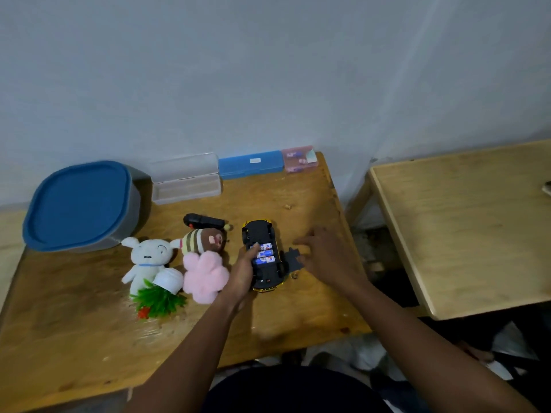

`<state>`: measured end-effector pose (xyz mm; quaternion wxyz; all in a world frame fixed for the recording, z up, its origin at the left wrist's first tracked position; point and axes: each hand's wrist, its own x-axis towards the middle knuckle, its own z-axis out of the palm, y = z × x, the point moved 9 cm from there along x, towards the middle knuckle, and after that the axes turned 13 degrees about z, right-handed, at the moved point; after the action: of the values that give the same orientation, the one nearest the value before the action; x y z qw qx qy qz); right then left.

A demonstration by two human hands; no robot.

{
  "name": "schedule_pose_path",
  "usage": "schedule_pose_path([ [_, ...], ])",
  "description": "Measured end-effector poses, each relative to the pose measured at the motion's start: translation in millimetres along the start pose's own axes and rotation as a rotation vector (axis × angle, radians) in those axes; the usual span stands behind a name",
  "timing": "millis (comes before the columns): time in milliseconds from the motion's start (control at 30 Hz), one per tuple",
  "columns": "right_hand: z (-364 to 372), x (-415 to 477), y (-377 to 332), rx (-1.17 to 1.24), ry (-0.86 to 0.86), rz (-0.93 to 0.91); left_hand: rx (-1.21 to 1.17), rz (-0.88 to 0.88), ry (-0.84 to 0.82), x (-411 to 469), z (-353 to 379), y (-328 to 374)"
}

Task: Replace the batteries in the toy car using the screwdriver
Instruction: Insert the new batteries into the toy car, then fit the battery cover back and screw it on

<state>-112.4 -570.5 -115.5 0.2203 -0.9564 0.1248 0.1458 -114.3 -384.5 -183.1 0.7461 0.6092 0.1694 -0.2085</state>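
Upturned toy car (259, 234) on worktop (89, 323), batteries (266, 254) showing. Left hand (243, 274) grip closed on car's side, thumb on batteries. Right hand (326, 254) grip slack, fingers (304, 239) spread over black cover (293, 257).

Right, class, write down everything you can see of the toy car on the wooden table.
The toy car lies upside down on the wooden table, black plastic underside up, yellow body showing at the edges. Its battery compartment is open, three blue-and-white batteries side by side inside. The left hand holds its side, a fingertip on the batteries. A black cover lies just right of it.
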Motion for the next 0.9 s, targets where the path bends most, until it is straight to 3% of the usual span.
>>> schedule_pose_path([
  [100, 23, -4, -6, -0.073, -0.077, -0.020, -0.027, -0.020, 0.000, -3, -2, -10],
  [367, 39, 1, -5, -0.101, -0.031, -0.014, -0.092, -0.023, -0.029, -9, -1, -12],
  [467, 34, -2, -7, 0.035, -0.027, -0.014, -0.119, -0.014, -0.038, -13, -1, -12],
  [700, -15, 3, 11, 0.679, 0.020, 0.195, -0.146, -0.038, -0.051, -18, 0, -9],
  [900, -46, 2, -30, 0.642, -0.146, -0.071, -0.168, -0.017, -0.169, -26, 11, 8],
])
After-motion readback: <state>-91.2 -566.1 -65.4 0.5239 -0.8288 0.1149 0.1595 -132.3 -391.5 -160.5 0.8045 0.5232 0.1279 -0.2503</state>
